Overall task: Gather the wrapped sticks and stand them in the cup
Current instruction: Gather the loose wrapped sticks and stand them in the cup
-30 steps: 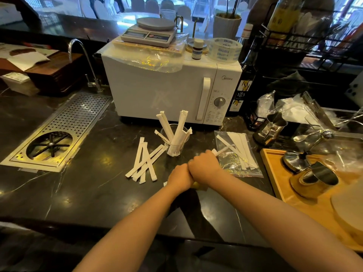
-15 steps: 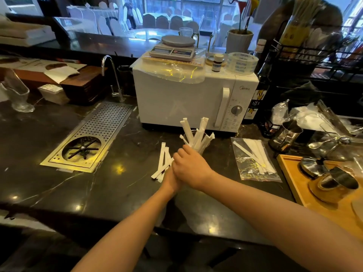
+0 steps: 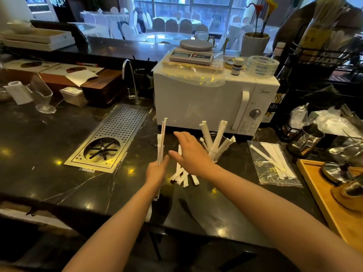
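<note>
My left hand (image 3: 156,171) grips a small bundle of white paper-wrapped sticks (image 3: 161,142), held upright above the dark counter. Spread flat just to its right, my right hand (image 3: 191,152) holds nothing and hovers over a loose pile of wrapped sticks (image 3: 183,176) lying on the counter. Behind that hand a clear cup (image 3: 215,152) holds several wrapped sticks (image 3: 218,135) leaning outward. More wrapped sticks lie on a clear plastic bag (image 3: 272,163) to the right.
A white microwave (image 3: 206,103) stands right behind the cup. A metal rinser drain tray (image 3: 110,140) is set into the counter at left. A metal jug (image 3: 306,138) and a wooden tray (image 3: 322,191) with metal ware sit at right.
Both hands were clasped together near the pile. They have parted: my left hand has lifted a bundle of sticks upright, my right hand has opened beside it.
</note>
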### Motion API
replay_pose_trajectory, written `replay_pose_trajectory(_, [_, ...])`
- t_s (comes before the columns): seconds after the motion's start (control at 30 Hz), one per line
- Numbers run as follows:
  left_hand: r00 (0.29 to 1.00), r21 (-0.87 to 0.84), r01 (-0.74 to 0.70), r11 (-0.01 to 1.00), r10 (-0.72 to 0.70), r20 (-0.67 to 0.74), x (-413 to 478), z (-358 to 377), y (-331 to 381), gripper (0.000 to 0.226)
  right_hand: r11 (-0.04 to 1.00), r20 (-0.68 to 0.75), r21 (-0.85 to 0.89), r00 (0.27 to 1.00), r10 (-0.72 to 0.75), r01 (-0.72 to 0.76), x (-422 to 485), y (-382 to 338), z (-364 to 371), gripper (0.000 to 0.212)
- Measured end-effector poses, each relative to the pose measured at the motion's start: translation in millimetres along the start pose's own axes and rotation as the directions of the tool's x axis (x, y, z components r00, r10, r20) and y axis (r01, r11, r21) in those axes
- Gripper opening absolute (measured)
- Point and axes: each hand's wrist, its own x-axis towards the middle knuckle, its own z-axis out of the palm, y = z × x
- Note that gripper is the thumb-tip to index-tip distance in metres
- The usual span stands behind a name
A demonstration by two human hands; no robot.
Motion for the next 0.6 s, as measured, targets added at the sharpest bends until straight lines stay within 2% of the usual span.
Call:
replay_pose_trajectory(0.13, [0.999,-0.033,0.024,0.999,-0.025,-0.040,9,-15,-1,0.042,0.947,0.109,0.095,0.949,0.296,-0.307,8,18,41,0.069])
replay_pose_trajectory(0.3, [1.000,-0.044,0.018,0.999,-0.019,-0.019,14,-28,-5,0.050,0.770,0.140,0.171,0.789,0.598,-0.615,24,38,69,0.077])
replay_pose_trajectory(0.47, [1.000,-0.034,0.020,0.999,-0.019,0.019,24,-38,-5,0.050,0.578,0.145,0.205,0.609,0.780,-0.790,38,47,82,0.090])
replay_pose_trajectory(0.6, [0.998,-0.036,0.013,0.999,-0.011,0.064,33,-41,-6,0.046,0.531,0.134,0.126,0.544,0.828,-0.838,44,48,86,0.095])
